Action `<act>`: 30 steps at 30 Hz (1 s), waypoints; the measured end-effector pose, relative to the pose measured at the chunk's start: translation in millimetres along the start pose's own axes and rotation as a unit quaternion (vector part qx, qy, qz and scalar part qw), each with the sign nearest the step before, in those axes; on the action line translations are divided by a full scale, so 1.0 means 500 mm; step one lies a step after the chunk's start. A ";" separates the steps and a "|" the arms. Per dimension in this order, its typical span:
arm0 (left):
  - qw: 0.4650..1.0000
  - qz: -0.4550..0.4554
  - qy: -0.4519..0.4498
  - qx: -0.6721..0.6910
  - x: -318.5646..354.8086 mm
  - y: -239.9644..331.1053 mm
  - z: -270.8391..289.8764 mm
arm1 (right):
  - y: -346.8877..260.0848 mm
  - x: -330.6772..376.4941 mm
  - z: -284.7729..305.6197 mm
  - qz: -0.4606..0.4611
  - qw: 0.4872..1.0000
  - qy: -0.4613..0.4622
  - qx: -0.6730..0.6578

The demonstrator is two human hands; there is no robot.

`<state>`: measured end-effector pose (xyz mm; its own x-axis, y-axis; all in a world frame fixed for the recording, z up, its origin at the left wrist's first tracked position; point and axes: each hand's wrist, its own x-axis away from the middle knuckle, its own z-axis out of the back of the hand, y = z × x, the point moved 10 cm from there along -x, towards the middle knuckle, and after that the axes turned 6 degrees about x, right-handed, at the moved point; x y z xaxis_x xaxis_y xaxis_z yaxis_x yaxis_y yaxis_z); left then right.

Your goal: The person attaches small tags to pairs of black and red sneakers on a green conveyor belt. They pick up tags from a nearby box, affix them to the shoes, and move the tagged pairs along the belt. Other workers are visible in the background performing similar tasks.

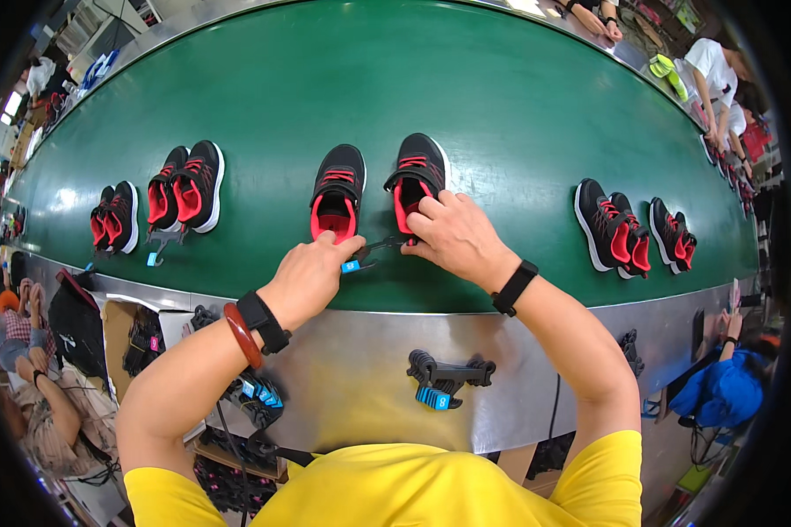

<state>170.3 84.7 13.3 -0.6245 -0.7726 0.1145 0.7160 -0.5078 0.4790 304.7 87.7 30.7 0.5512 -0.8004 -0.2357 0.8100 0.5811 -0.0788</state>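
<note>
Right now, a black hanger (383, 244) with a blue tag (351, 266) sits between the heels of the left shoe (338, 167) and the right shoe (420, 158), both black with red lining, toes toward the far side of the green desk (501, 97). My left hand (303, 279) has its fingers pinched together on the hanger's left end, just at the left shoe's heel. My right hand (466, 239) has its fingers curled nearly closed over the right shoe's heel, gripping it. To the left stand an inner pair (199, 183) and an outer pair (123, 215); two similar pairs (596, 215) stand to the right. Near me, a hanger stack (444, 373) lies on the metal ledge (351, 338).
</note>
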 end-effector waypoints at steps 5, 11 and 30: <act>1.000 -0.003 0.013 0.006 0.004 -0.008 0.003 | -0.021 -0.007 0.023 0.026 0.998 0.006 0.051; 1.000 0.011 0.007 -0.002 0.000 -0.012 -0.002 | -0.036 -0.017 0.023 0.025 0.998 0.003 0.061; 1.000 -0.008 0.006 0.009 -0.002 -0.160 -0.028 | -0.067 -0.104 -0.133 -0.027 0.995 0.009 -0.094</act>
<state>118.2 120.4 -37.4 -0.6318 -0.7692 0.0958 0.7003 -0.5135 0.4959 235.5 119.9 -19.0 0.5025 -0.8298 -0.2426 0.7862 0.5553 -0.2711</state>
